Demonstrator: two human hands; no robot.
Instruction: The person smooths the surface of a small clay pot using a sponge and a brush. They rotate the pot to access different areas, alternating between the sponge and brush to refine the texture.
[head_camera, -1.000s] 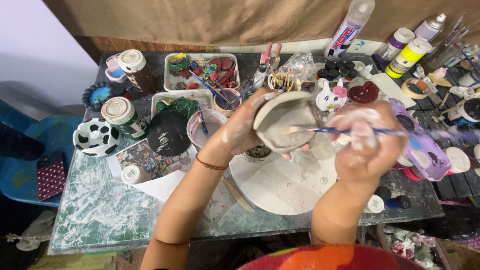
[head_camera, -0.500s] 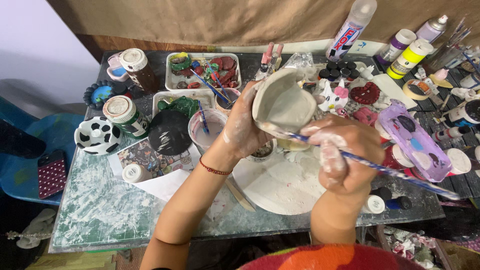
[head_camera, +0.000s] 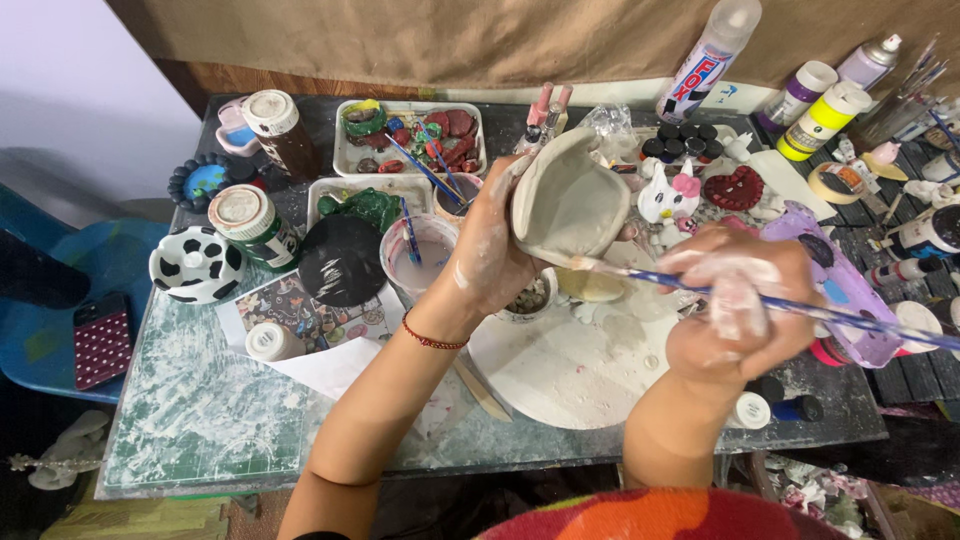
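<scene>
The left hand (head_camera: 490, 255) is wrapped around a grey clay bowl (head_camera: 568, 200), held tilted above the surface (head_camera: 200, 420). The right hand (head_camera: 735, 320) pinches a blue paintbrush (head_camera: 760, 300), its tip touching the bowl's lower edge.

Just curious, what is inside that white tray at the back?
The white tray holds red, green and blue painted clay pieces and a blue-handled brush. Its bottom is mostly covered.
</scene>
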